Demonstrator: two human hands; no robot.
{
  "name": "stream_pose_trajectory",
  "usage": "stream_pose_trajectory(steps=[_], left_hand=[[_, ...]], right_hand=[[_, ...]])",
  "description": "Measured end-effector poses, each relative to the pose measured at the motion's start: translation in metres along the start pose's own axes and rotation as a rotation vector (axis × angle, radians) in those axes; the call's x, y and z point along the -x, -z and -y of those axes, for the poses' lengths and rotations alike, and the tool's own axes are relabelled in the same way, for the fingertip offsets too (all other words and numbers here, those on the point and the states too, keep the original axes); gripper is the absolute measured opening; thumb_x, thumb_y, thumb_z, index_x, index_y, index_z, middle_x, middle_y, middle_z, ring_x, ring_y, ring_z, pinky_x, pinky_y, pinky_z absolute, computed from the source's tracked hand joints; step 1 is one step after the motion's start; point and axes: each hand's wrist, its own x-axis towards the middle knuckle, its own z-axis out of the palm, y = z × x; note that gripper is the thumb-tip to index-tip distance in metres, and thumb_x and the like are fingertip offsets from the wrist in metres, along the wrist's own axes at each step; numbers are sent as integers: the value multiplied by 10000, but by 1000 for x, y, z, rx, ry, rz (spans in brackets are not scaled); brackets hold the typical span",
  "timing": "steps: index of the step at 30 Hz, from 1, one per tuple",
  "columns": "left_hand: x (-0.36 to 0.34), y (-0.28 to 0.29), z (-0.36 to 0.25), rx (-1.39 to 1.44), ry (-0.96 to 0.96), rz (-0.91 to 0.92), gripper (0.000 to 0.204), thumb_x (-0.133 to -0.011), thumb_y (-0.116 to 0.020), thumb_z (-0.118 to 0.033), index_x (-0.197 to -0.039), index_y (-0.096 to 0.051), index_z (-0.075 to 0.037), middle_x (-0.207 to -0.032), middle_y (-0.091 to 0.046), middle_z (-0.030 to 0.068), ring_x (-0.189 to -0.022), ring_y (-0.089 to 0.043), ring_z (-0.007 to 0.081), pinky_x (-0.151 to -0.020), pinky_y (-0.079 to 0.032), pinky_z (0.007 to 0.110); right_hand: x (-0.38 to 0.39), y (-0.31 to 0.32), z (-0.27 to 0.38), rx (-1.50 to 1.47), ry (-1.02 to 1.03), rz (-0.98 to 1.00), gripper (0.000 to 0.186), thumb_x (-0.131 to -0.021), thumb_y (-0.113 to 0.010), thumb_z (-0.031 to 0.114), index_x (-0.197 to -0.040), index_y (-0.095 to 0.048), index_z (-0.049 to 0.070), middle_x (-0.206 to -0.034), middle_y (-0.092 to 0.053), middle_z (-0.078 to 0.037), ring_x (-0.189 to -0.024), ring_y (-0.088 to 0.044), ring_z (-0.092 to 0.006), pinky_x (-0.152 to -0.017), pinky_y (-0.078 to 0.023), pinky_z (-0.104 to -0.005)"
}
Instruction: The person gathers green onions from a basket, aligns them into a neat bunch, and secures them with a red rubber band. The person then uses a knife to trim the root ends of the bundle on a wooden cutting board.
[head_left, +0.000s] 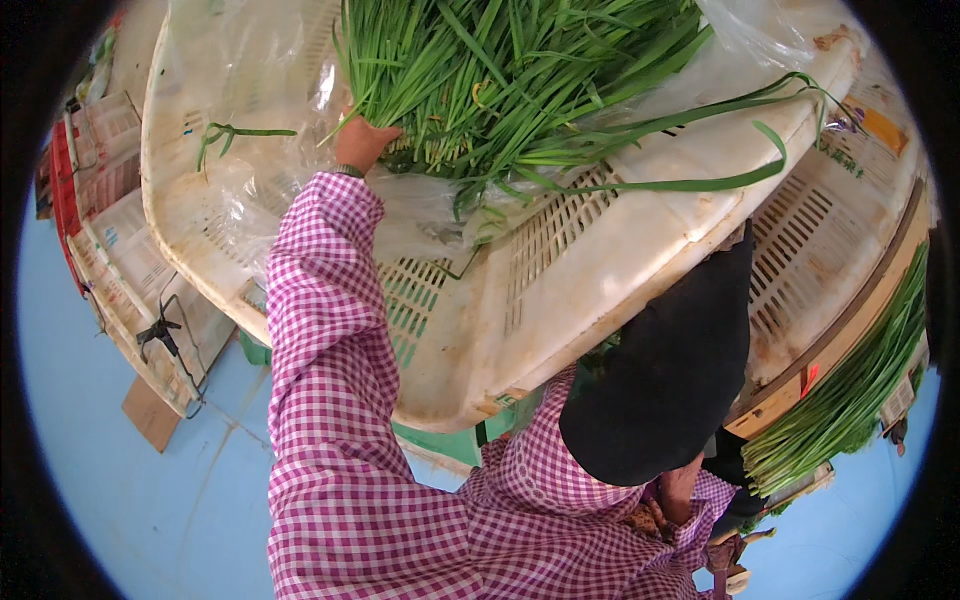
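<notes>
A large pile of garlic chives [530,70] lies on clear plastic film [425,205] in a white slotted plastic basket [600,270]. My left hand [364,143], reaching out of a purple checked sleeve, grips the near left end of the chives by their cut stems. Its thumb points right, and its other fingers are mostly hidden under the leaves. Low on the right, a patch of skin beside the checked cloth appears to be my right hand [681,490]; its fingers are hidden. Several long loose leaves hang over the basket's right side.
Another slotted white basket [800,250] stands at the right, with a wooden edge along it. Below it lies another bundle of long green stems [840,390]. A black cloth-covered shape [660,370] is under the basket rim. Cartons [120,240] and brown cardboard [151,413] are at left on the blue floor [70,480].
</notes>
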Motion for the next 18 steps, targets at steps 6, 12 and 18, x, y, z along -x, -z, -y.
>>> stream_pose_trajectory(steps=[6,12,18], left_hand=[[16,68,-32,123,-2,271,311,-723,-687,-203,-935,-607,10,-825,-652,129,-618,-617,215,-607,-489,348],[39,104,-52,321,95,411,327,-787,-613,-154,-1059,-529,8,-827,-582,70,-599,-545,145,-500,-450,277],[65,134,-90,415,-31,512,194,-802,-593,-166,-899,-598,1,-808,-558,59,-604,-517,124,-543,-405,264]], right_hand=[[0,7,-12,-1,20,44,203,-936,-467,143,-802,-501,-6,-730,-495,-37,-695,-440,-108,-636,-382,-263],[11,14,133,-99,173,-167,157,-933,-430,75,-803,-482,3,-755,-500,-71,-573,-424,-101,-527,-371,-245],[-15,-54,260,-152,589,353,189,-827,-544,23,-995,-533,-62,-882,-538,-138,-746,-565,-182,-666,-457,-277]])
